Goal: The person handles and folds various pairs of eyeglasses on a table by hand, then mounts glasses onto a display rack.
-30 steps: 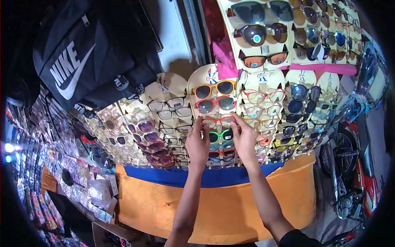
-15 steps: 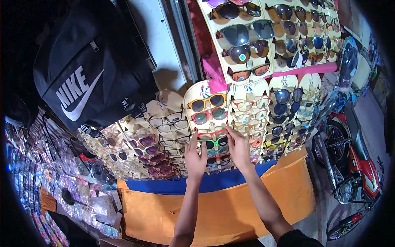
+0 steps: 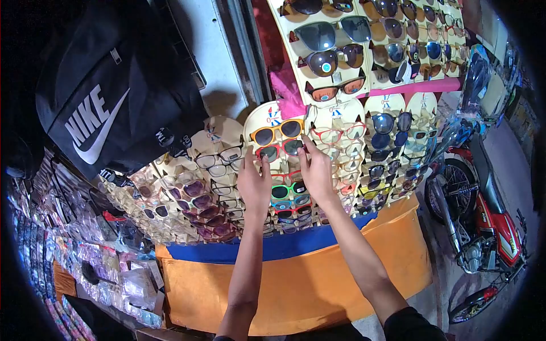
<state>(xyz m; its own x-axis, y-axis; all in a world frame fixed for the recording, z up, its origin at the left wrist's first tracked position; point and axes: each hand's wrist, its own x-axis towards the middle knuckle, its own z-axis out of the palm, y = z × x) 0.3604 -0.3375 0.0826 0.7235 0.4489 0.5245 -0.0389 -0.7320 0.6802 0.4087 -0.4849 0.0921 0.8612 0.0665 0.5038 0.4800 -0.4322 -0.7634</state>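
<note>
My left hand and my right hand are raised at the middle display column, one at each side of the red-framed sunglasses. Thumbs and fingers close around the outer ends of this frame, whose dark lenses face me. Just above them sit the orange-framed sunglasses. Below, between my wrists, are red-framed clear glasses, green-framed sunglasses and more pairs in the same column.
Racks of glasses spread to both sides, with a sunglasses panel above. A black backpack hangs at upper left. Orange cloth covers the stand's front. Packaged goods lie left; a red motorcycle stands right.
Both hands have moved up the column, from the red-framed clear glasses to the red-framed sunglasses above, and closed at their ends. The camera view has shifted, showing more of the motorcycle.
</note>
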